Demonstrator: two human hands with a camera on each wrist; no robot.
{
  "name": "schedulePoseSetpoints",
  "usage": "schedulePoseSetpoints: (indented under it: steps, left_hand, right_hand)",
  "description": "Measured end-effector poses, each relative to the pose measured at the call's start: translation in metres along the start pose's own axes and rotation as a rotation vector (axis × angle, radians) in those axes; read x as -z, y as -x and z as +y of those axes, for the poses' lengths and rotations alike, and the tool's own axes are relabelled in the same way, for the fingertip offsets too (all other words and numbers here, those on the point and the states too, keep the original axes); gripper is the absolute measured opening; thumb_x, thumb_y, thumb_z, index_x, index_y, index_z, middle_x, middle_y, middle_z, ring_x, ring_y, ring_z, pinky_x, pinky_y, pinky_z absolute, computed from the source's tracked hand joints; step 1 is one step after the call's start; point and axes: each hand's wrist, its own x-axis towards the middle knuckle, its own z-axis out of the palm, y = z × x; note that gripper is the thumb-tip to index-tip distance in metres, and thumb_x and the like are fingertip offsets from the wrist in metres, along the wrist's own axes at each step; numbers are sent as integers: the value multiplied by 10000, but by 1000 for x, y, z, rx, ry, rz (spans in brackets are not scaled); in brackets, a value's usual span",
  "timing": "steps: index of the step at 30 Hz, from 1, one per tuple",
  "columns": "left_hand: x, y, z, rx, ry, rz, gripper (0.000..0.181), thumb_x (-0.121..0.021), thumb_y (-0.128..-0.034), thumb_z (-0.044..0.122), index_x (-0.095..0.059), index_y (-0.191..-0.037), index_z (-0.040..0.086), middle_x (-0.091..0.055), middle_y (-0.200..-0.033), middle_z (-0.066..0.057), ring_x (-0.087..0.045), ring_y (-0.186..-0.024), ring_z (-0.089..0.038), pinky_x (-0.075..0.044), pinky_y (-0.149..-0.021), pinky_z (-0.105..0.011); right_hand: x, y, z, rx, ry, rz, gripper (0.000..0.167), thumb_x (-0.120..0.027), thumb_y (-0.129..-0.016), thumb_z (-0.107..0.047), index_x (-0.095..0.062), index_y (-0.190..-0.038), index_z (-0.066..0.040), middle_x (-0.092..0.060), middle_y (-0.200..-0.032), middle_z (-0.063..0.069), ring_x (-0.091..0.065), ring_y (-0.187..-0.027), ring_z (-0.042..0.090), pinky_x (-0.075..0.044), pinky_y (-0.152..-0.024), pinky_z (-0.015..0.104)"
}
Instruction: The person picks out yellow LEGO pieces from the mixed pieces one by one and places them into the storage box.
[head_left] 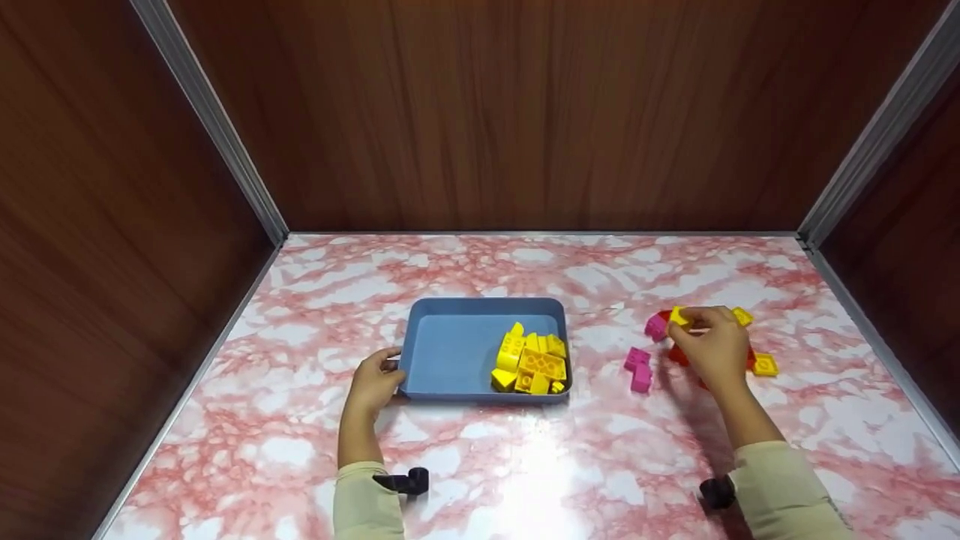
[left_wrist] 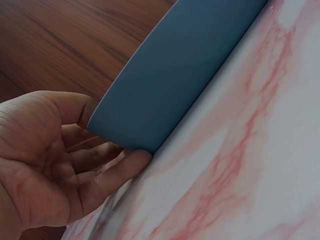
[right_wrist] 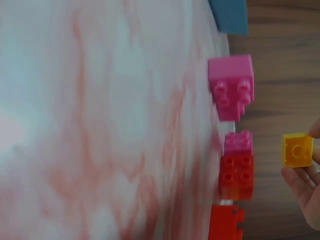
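Note:
My left hand [head_left: 375, 381] grips the left side of a blue-grey tray [head_left: 487, 306]. In the left wrist view its fingers are bent against the tray's end wall [left_wrist: 165, 75]. Yellow toy bricks [head_left: 541, 364] lie heaped in the right part of the tray. Off to the tray's right, my right hand [head_left: 716, 349] pinches a small yellow toy brick [right_wrist: 297, 150] above the table. Its hollow underside faces the right wrist camera. Below this hand lie red bricks [head_left: 679, 355], partly hidden by it, with yellow bricks [head_left: 765, 365] to their right.
Pink bricks [head_left: 639, 369] sit on the table between the tray and my right hand. Another pink brick [head_left: 655, 327] touches a red one behind them. Brown wood-grain panels [head_left: 540, 120] stand around the pink-and-white marbled table [head_left: 300, 442] at the back and sides.

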Motion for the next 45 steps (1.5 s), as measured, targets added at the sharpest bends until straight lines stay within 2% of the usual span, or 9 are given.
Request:
schedulePoseSetpoints:
  steps: [3, 9, 16, 20, 27, 30, 38, 45]
  left_hand:
    - [0, 0, 0, 0, 0, -4, 517, -508, -838, -72, -533, -1352, -22, -569, -1156, -239, -612, -984, -338, -586, -677, -468]
    - [1, 0, -1, -2, 10, -4, 511, -506, -841, -78, -537, -1348, -18, -580, -1141, -236, -632, -924, -332, -587, -615, -465]
    - [0, -1, -2, 3, 12, 0, 527, -505, -832, -84, -535, -1353, -13, -569, -1129, -244, -637, -895, -332, -587, -609, -459]
    - [-1, 1, -1, 8, 17, -13, 531, -504, -844, -79, -517, -1371, -12, -560, -1173, -254, -629, -943, -353, -586, -625, -466]
    - [0, 0, -1, 1, 14, -13, 529, -506, -848, -74, -519, -1373, -10, -554, -1184, -258, -618, -963, -362, -586, -635, -473]
    - [0, 0, -2, 1, 9, -9, 529, -505, -844, -81, -524, -1368, -9, -554, -1157, -253, -623, -933, -349, -587, -626, -459]
    - [3, 0, -3, 3, -5, -18, 522, -511, -855, -66, -517, -1373, -3, -550, -1176, -235, -612, -977, -346, -587, -669, -467]
    - [2, 0, -2, 5, -3, -10, 529, -520, -839, -65, -530, -1363, 3, -559, -1156, -230, -628, -920, -335, -588, -627, -444]
  right_hand:
    - [-2, 5, -4, 29, -30, 12, 268, -766, -791, -79, -722, -1009, 70, -630, -981, 168, -648, -881, 302, -443, -691, 41]
    - [-8, 15, -14, 95, -87, 41, 239, -801, -742, -30, -733, -947, 74, -645, -911, 177, -633, -826, 289, -420, -675, 13]
    - [-20, 25, -26, 122, -178, -2, 213, -815, -718, 2, -736, -909, 52, -642, -888, 124, -611, -777, 121, -505, -670, 88]
    - [-28, 28, -33, 129, -224, -33, 210, -818, -704, 12, -736, -895, 47, -635, -878, 118, -639, -783, 177, -537, -667, 141]
    - [-44, 34, -47, 168, -254, -116, 209, -812, -714, 5, -735, -904, 43, -639, -883, 109, -671, -820, 270, -581, -703, 397]
    - [-53, 38, -52, 182, -295, -164, 204, -803, -718, 34, -729, -907, 49, -634, -874, 120, -673, -820, 298, -578, -717, 451]
    - [-81, 45, -66, 199, -415, -267, 175, -773, -758, 51, -729, -926, 31, -640, -917, 125, -668, -850, 300, -579, -762, 424]
    - [-104, 42, -79, 229, -412, -294, 166, -740, -782, 74, -718, -945, 66, -635, -941, 155, -652, -856, 313, -580, -767, 403]
